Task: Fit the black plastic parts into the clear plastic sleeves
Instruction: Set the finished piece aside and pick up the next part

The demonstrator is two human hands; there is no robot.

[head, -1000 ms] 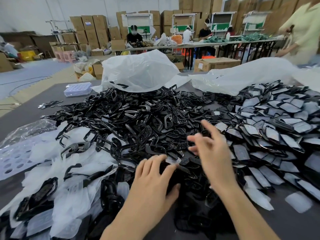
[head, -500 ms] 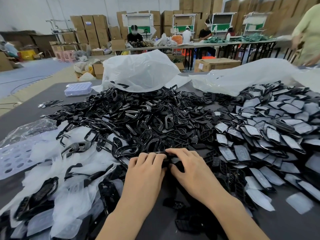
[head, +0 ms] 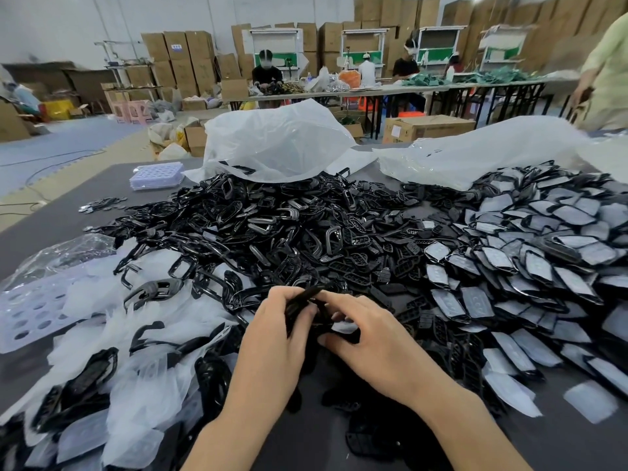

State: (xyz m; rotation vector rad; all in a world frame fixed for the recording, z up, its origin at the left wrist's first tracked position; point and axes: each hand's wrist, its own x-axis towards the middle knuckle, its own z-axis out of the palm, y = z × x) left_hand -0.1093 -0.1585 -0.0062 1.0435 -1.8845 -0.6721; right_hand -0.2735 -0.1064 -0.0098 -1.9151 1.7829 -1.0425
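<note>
The two hands meet just in front of a big pile of black parts (head: 272,232) on the bench (head: 51,226). The left hand (head: 282,331) curls its fingers round one black part (head: 300,299). The right hand (head: 370,341) pinches the same part from the other side. Clear sleeves (head: 136,334) lie on the left.

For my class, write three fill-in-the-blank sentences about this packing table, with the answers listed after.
The left hand and right hand together hold a ___ plastic part.
The sleeved parts are heaped on the ___ side of the table.
Empty sleeves lie to the ___ of the loose parts.
Answers: black; right; left.
</note>
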